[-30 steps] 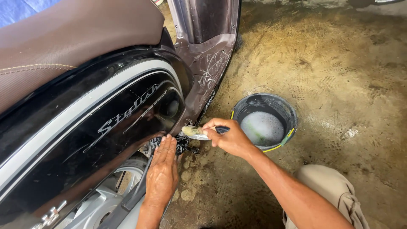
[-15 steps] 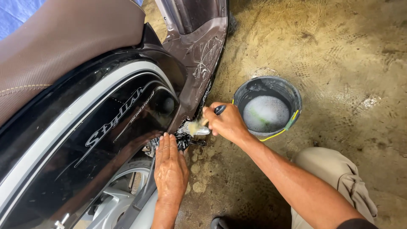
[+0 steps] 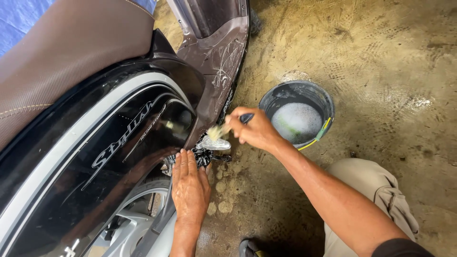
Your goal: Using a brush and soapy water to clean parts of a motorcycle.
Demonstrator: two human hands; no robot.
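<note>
Scooter bodywork fills the left of the view: a brown seat (image 3: 71,52) above a glossy black side panel (image 3: 95,162) with a grey stripe, and a brown scuffed legshield (image 3: 219,62) running toward the top. Beyond it lies a wet, sandy concrete floor (image 3: 381,57), and on that floor stands a dark bucket (image 3: 323,97) of foamy water, just beside the person's right wrist.

Since half a second ago the view has drifted slightly, and the right hand (image 3: 257,131) has lifted a little off the silvery part (image 3: 214,143) near the footrest, so that the brush (image 3: 223,129) now sits above it against the lower edge of the legshield. The left hand has stayed where it was. That suggests the scrubbing is working its way along the grimy underside, not finishing: suds cling to the black parts (image 3: 202,156) below and blobs of foam (image 3: 221,197) dot the floor.

The right hand is clenched around the dark handle of the brush, knuckles up, forearm reaching in from the lower right over a bent knee in khaki trousers (image 3: 376,190). The left hand (image 3: 189,185) lies flat and loose, fingers together and pointing up at the soapy parts, palm pressed on the edge beside the rear wheel (image 3: 128,223), grasping nothing.
</note>
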